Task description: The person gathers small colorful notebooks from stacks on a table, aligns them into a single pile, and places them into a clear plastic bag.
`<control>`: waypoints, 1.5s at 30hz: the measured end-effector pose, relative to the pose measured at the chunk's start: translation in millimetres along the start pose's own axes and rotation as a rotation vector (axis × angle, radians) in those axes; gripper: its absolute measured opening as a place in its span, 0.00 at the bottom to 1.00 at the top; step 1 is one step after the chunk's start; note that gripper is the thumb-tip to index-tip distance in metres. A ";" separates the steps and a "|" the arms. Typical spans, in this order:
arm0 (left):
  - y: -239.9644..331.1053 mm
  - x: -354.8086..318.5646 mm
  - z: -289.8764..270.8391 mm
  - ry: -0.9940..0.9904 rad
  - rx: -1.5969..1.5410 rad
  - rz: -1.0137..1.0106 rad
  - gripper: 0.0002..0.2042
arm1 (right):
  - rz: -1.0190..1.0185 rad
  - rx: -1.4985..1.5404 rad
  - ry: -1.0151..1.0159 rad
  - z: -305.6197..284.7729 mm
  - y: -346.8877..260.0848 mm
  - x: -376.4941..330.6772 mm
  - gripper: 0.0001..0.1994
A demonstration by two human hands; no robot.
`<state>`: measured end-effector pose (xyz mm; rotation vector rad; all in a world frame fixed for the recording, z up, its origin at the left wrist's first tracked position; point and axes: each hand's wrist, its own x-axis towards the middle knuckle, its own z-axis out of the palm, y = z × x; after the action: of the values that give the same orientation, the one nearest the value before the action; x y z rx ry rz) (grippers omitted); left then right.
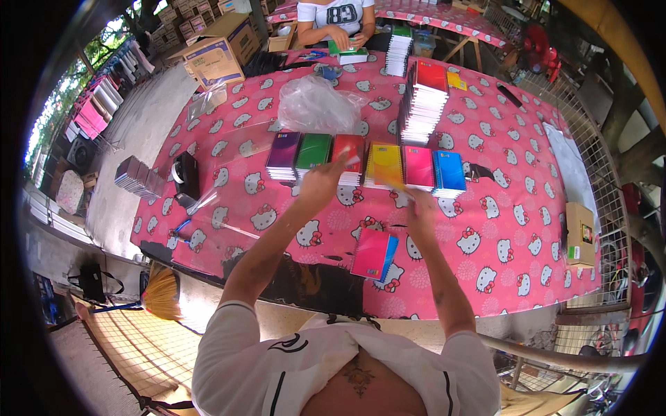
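Notebooks [374, 161]: stood stacked in a row across the table [451, 274] before you.
Left hand [320, 186]: yours, reached over the red stack [345, 145]; blur hid whether its fingers gripped.
Right hand [420, 206]: yours, was near the yellow stack [386, 159]; its finger state could not be told.

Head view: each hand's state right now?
Left hand: at the red notebooks; blurred, grip cannot be told.
Right hand: near the yellow notebooks; blurred, grip cannot be told.

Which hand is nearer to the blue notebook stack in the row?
Right. The right hand is close by, on its near left side; the left hand is farther left, at the red notebook stack. The blue stack ends the row.
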<state>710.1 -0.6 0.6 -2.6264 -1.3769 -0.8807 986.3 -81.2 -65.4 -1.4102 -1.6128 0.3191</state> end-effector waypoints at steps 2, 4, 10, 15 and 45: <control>33.8 3.1 -59.9 0.065 -0.158 -0.050 0.13 | 0.029 0.329 -0.072 -10.8 3.2 -39.2 0.16; 61.4 -4.9 -74.5 -0.131 -0.182 -0.088 0.12 | -0.064 0.384 -0.293 -0.3 12.3 -69.2 0.18; 103.5 -68.2 27.8 -0.430 -0.289 -0.147 0.16 | -0.025 0.036 -0.411 23.0 4.5 -36.6 0.21; -49.9 -25.3 27.6 0.208 0.265 -0.100 0.22 | -0.430 -0.296 -0.038 102.6 -74.4 60.7 0.28; 116.5 53.4 151.2 0.140 -0.021 0.371 0.22 | -0.057 -0.690 0.059 -72.3 110.0 33.2 0.20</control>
<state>893.0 13.2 -74.2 -2.6472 -0.8147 -1.0007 1114.8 -45.1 -89.9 -1.8461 -1.7924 -0.3497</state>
